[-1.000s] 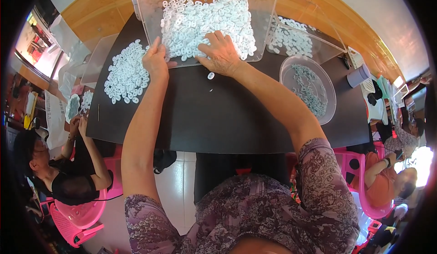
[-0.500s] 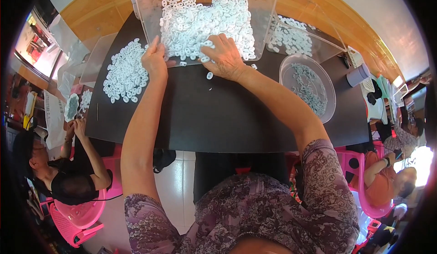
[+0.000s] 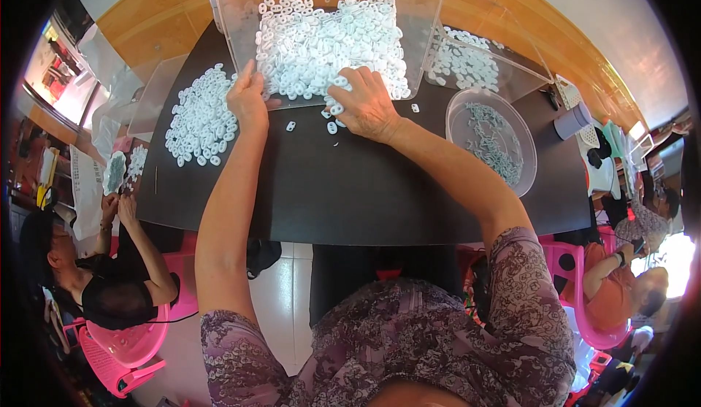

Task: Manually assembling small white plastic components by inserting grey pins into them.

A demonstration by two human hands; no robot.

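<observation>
A clear plastic box (image 3: 418, 78) lies tipped with its open side toward me, heaped with small white oval plastic pieces (image 3: 328, 45) that have two holes each. My left hand (image 3: 250, 99) grips the box's near left corner, thumb along the lower edge. At the near edge of the heap, my right hand (image 3: 367, 104) has its fingers curled over several white pieces, some showing under the fingertips. A few loose pieces (image 3: 290, 126) lie on the dark table in front of the box.
Left of the box spreads a pile of white pieces (image 3: 201, 118). To the right stand a round clear tub (image 3: 531, 151) of small grey-green parts, another clear box (image 3: 511, 89) with white pieces, and a lidded cup (image 3: 575, 121). A person (image 3: 109, 275) works at the left.
My right hand has drawn slightly toward me and to the right, bringing several white pieces out onto the table. My left hand stays at the box corner.
</observation>
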